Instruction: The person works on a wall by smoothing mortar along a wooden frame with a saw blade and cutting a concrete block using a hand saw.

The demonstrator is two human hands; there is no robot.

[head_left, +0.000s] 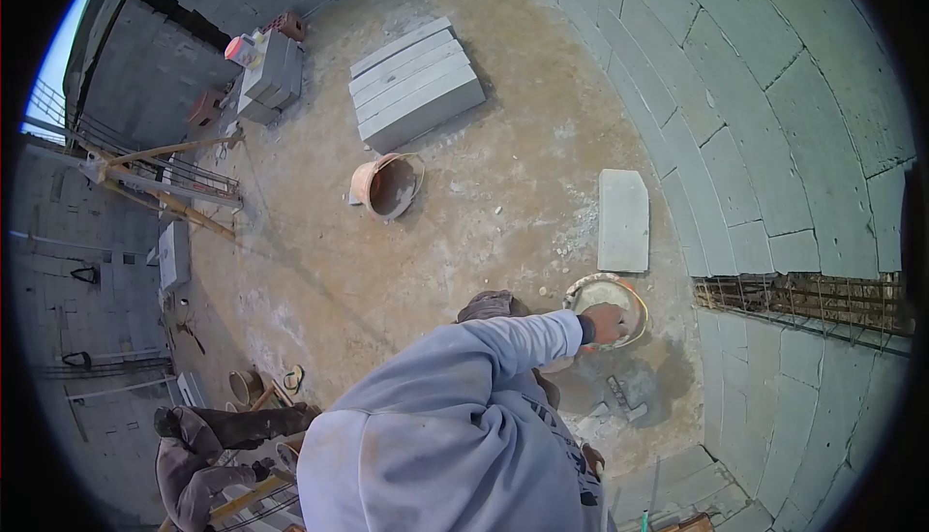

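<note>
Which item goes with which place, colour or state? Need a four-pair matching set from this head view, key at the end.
Items
1. Lone block
2. Stacked blocks
3. Mid-floor bucket
4. Right-hand bucket

Matches
A. Orange-pink outside
B. A hand at its mouth
C. Near the right wall, no hand on it
D. Upper middle of the view

Pairs: 1-C, 2-D, 3-A, 4-B

R hand (593,459) partly behind hoodie (426,435), grip of L hand (606,323) at bkt (634,297) unclear
</note>
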